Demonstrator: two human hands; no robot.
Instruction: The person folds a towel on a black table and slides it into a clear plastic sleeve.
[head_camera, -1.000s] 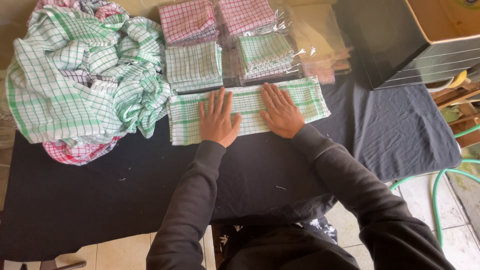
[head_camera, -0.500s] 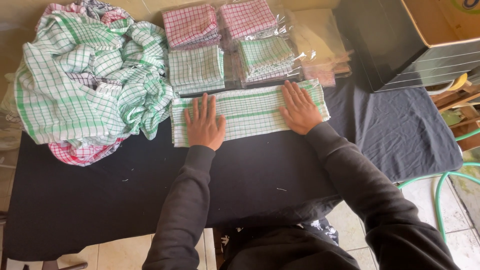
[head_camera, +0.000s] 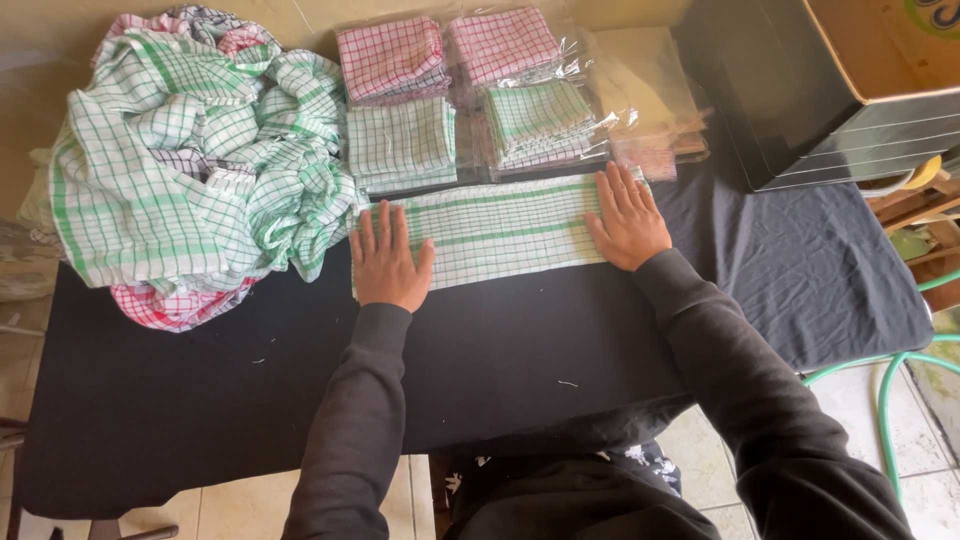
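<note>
A green-and-white checked cloth (head_camera: 500, 232), folded into a long strip, lies flat on the black table cover (head_camera: 500, 360). My left hand (head_camera: 388, 262) presses flat on its left end, fingers spread. At the strip's right end, my right hand (head_camera: 628, 218) also lies flat with fingers apart. Neither hand grips anything.
A heap of loose checked cloths (head_camera: 190, 170) fills the left side. Behind the strip sit folded green stacks (head_camera: 402, 145) and bagged pink (head_camera: 392, 58) and green cloths (head_camera: 540, 120). A dark box (head_camera: 830, 90) stands at the right. A green hose (head_camera: 890, 390) lies on the tiled floor.
Both hands have slid apart from the middle of the strip out to its two ends, smoothing it flat.
</note>
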